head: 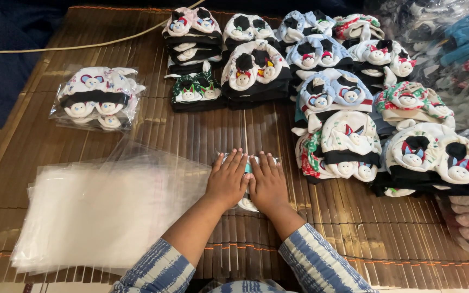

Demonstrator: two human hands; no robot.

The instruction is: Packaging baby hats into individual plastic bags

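1. Both hands are being held flat, palms down, fingers spread, side by side: left hand [227, 179], right hand [267, 183]. Nothing is being gripped; both are being pressed onto a bagged item [248, 164].
2. The bagged item is lying on the bamboo mat [202, 135], centre of view, mostly being covered by the hands. Only a pale edge and clear wrap are being shown, so its kind cannot be told.
3. A stack of clear plastic bags [104, 211] is lying just left of the left hand, with one loose bag edge being lifted near the wrist.
4. One sealed pack of small caps [96, 97] is lying apart at upper left.
5. Piles of soft caps with small animal faces [348, 108] are being kept across the far and right side; about twelve piles are being counted, exact number uncertain because of overlap. The nearest pile is sitting just right of the right hand.
6. A pale cord [82, 43] is running across the mat's far left corner.
7. More bagged goods [462, 43] are being piled at the right edge.
8. Striped sleeves are being worn on both arms.
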